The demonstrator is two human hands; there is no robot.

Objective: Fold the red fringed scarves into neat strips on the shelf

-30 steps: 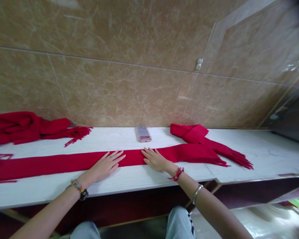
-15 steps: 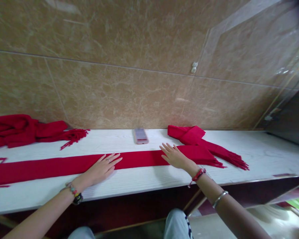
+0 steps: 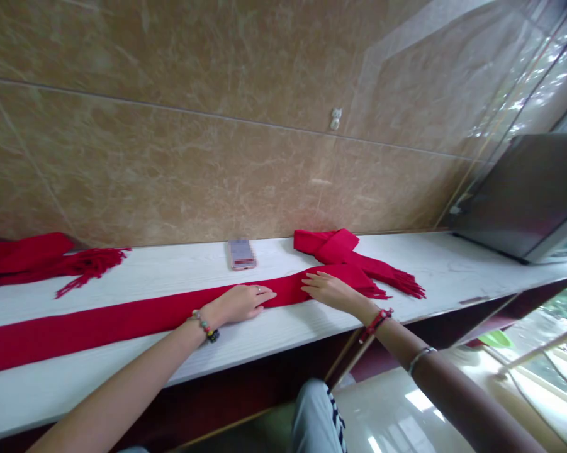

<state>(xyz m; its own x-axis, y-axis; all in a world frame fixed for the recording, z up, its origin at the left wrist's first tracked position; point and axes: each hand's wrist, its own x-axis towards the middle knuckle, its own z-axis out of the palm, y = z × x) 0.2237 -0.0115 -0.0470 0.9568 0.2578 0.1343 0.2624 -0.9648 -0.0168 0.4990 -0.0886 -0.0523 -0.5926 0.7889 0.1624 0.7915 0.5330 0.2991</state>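
A long red scarf (image 3: pixel 136 316) lies flat along the white tabletop (image 3: pixel 189 261), its fringed right end under the edge of a second scarf's reach. My left hand (image 3: pixel 240 302) rests on the middle of this scarf, palm down with the fingers stretched out. To its right, my right hand (image 3: pixel 333 291) lies over the scarf close to the fringed end, fingers extended and flat. Behind that end sits a folded red scarf (image 3: pixel 330 244), its fringe pointing right. The long scarf's left end is outside the view.
A phone (image 3: pixel 242 254) lies near the marbled wall (image 3: pixel 193 176). Another bunched red scarf (image 3: pixel 33 255) is at the far left. A grey boxy object (image 3: pixel 523 195) stands at the table's right end. A small white cat-shaped piece (image 3: pixel 336 118) is on the wall.
My right hand has slid right along the scarf toward its fringed end. Then my left hand has followed rightward. The view has turned to the right.
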